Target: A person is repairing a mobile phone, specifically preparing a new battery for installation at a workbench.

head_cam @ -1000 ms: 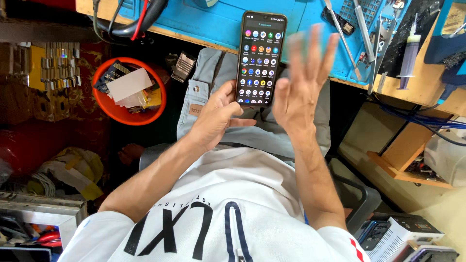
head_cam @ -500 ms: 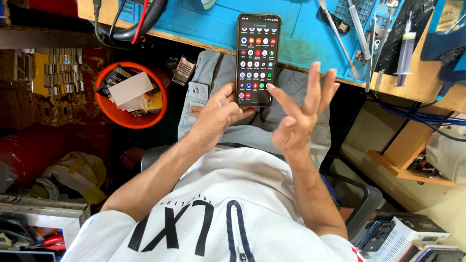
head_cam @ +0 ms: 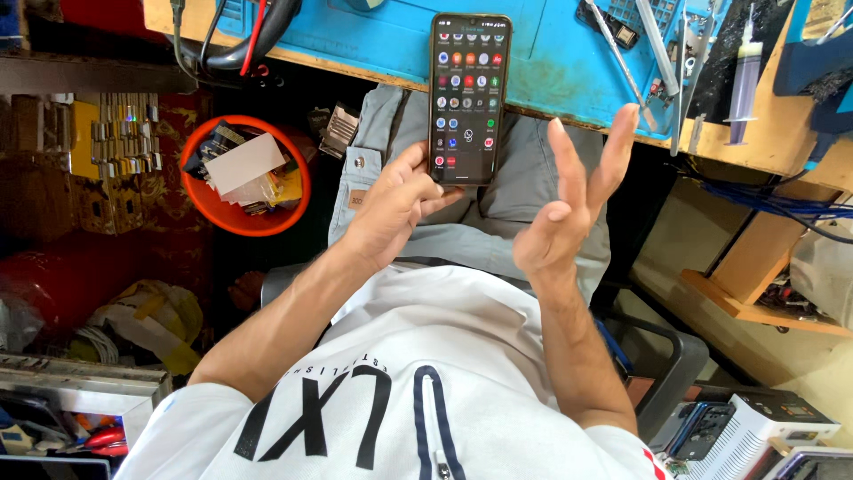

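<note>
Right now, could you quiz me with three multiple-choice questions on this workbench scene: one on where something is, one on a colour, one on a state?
1. Where is the orange bucket?
A. on the blue mat
B. on the floor beside the person's left leg
C. on the wooden shelf

2. What colour is the mat on the bench?
A. blue
B. green
C. black

3. How is the phone screen?
A. dark
B. cracked
C. lit, showing icons

Answers:
1 B: it sits low, beside the trouser leg.
2 A: the mat is plainly blue.
3 C: the left hand holds it with rows of icons glowing, while the right hand is open beside it.
</note>
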